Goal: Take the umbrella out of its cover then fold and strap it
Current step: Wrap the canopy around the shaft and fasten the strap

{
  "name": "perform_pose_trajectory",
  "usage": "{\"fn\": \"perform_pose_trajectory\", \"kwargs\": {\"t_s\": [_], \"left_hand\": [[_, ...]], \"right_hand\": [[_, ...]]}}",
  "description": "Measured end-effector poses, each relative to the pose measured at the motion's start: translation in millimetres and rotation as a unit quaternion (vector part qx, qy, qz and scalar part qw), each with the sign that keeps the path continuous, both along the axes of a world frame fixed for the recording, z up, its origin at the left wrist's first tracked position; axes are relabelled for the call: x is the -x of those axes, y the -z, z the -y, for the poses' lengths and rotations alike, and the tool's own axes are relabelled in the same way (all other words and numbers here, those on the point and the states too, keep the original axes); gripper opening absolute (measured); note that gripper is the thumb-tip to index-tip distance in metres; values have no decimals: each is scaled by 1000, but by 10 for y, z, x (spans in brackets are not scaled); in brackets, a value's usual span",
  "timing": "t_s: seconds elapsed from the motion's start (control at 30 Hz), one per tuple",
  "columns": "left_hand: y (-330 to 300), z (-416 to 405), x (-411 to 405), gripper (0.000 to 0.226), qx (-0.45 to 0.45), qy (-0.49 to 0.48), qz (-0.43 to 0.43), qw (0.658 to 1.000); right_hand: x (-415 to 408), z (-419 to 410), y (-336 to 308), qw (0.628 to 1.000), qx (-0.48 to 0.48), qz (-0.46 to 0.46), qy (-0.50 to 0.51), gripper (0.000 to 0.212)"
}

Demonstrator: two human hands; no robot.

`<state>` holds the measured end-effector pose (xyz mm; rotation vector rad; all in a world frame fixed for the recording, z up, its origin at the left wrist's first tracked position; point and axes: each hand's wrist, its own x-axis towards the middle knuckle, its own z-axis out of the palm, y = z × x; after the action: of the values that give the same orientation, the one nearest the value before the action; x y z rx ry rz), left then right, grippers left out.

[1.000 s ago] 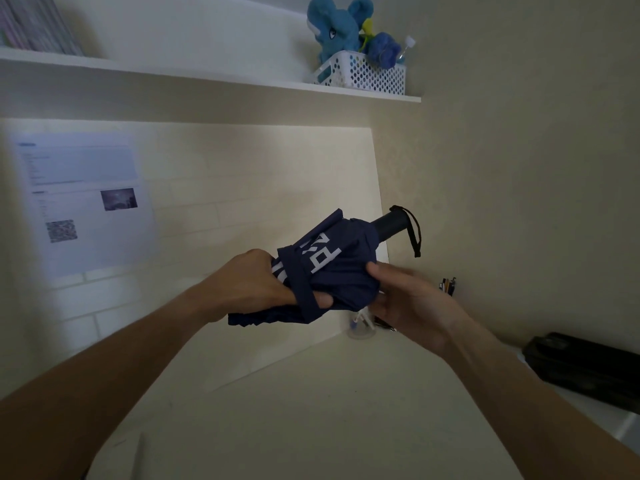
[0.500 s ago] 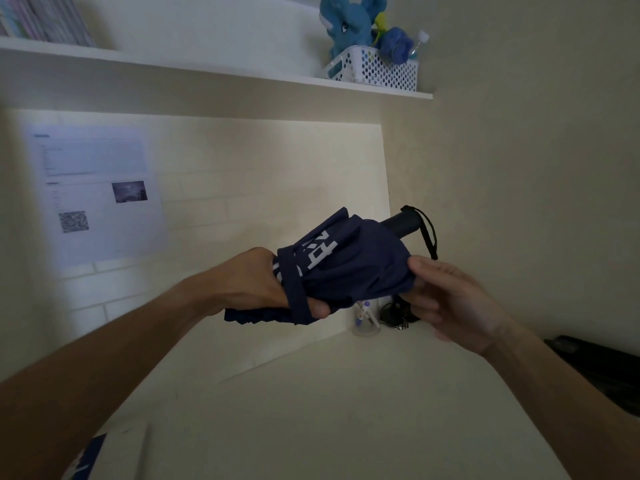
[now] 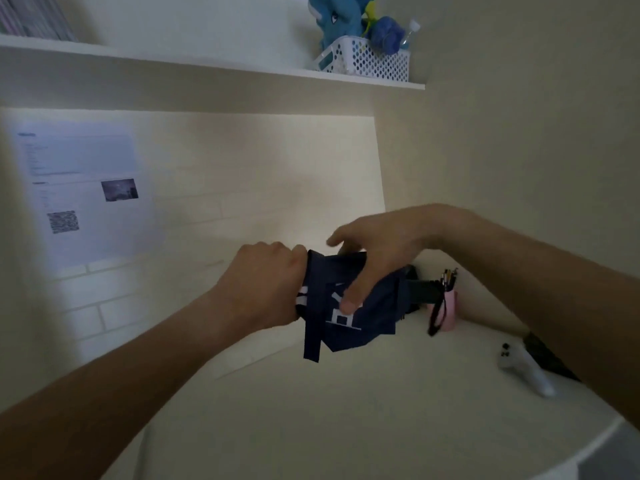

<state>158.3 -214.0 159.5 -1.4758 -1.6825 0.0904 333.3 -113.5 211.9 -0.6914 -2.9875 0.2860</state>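
Navy umbrella (image 3: 363,306), white lettering; pink cup (image 3: 450,311)

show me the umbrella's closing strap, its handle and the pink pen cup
closing strap (image 3: 312,336), head view, on the loose hanging band
handle (image 3: 425,292), head view, on the black grip
pink pen cup (image 3: 449,311), head view, on its side wall

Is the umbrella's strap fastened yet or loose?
Loose. The strap hangs free below the folded umbrella, which the left hand and right hand grip.
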Motion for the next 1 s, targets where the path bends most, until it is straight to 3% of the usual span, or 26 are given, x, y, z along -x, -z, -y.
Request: {"fn": "perform_pose_trajectory", "kwargs": {"t_s": [0.03, 0.1, 0.17, 0.23, 0.3, 0.4, 0.47, 0.5, 0.53, 0.6, 0.63, 0.67, 0.73, 0.8, 0.87, 0.93, 1.0], "left_hand": [[16, -8, -46, 31, -5, 0, -8, 1000], [34, -7, -88, 26, -6, -10, 1, 1000], [36, 3, -77, 23, 11, -20, 34, 999], [46, 15, -42, 20, 59, -22, 106, 992], [23, 10, -2, 20, 124, -18, 223, 967], [-64, 22, 18, 25, 191, -17, 423, 886], [-97, 36, -12, 25, 198, -22, 461, 865], [-83, 46, -53, 23, 183, -20, 431, 883], [-38, 43, -73, 19, 148, -16, 353, 924], [125, 6, -69, 20, 15, 22, 93, 995], [205, -25, -42, 26, -42, 60, -13, 997], [255, -46, -6, 30, -76, 102, -68, 990], [272, -69, 38, 32, -96, 145, -90, 981], [249, -81, 12, 25, -47, 83, -37, 995], [206, -68, -28, 17, 31, 26, 72, 997], [113, -80, -8, 18, 104, 21, 230, 967], [38, -65, 11, 18, 165, 13, 347, 923]], "right_hand": [[104, -10, 56, 999, 24, 40, -20, 84], [253, -62, 259, 998, -2, 23, -52, 60], [295, -87, 465, 991, -121, -44, -38, 53], [288, -77, 665, 957, -267, -109, -15, 50], [288, -98, 852, 904, -369, -211, -38, 40], [274, -214, 995, 845, -433, -309, -58, 35], [281, -253, 1002, 836, -445, -317, -52, 33], [287, -239, 981, 845, -437, -305, -43, 31], [286, -212, 939, 871, -404, -277, -34, 27], [266, -196, 809, 951, -241, -191, -23, 23], [253, -211, 745, 977, -131, -163, -28, 26], [241, -243, 700, 987, -49, -149, -41, 27], [214, -294, 645, 992, -24, -109, -55, 16], [191, -283, 699, 991, -101, -80, -36, 20], [182, -279, 838, 948, -284, -144, -7, 27], [169, -335, 1020, 870, -426, -247, -25, 30], [140, -428, 1110, 831, -463, -304, -44, 26]]}}
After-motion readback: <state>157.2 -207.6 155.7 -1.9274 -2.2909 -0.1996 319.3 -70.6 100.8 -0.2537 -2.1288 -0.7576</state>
